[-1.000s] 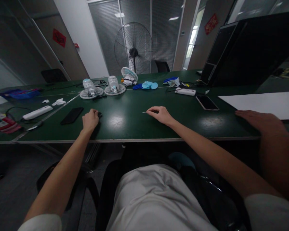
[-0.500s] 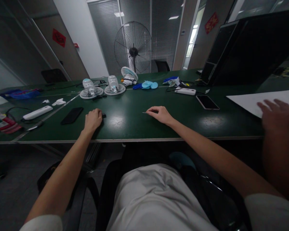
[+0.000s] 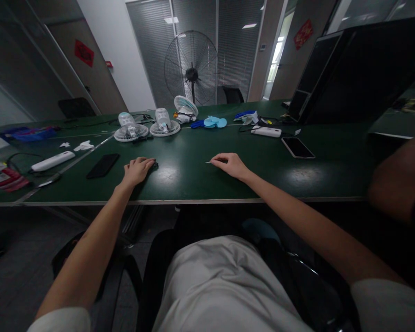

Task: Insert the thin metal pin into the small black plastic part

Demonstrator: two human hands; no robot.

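My left hand [image 3: 137, 170] rests on the green table [image 3: 190, 184], its fingers bent over a small dark object [image 3: 155, 165] that sticks out at the fingertips. To its left lies a black phone [image 3: 103, 166]. My right hand [image 3: 229, 165] is pinched around a thin, pale stick-like piece [image 3: 207, 162], which points left just over the tabletop. What exactly the thin piece is cannot be made out. A gap of bare table separates the two hands.
Small white fans [image 3: 130, 131] stand at the back, beside light blue fan blades [image 3: 215, 121]. A white power bank [image 3: 266, 132] and a phone [image 3: 298, 148] lie right. Another person's blurred arm [image 3: 399, 184] is at the right edge. A large black monitor [image 3: 363, 69] stands back right.
My left hand has shifted slightly right with the small dark object. The other person's arm and the white sheet have moved right, the sheet mostly out of sight. My right hand stays put.
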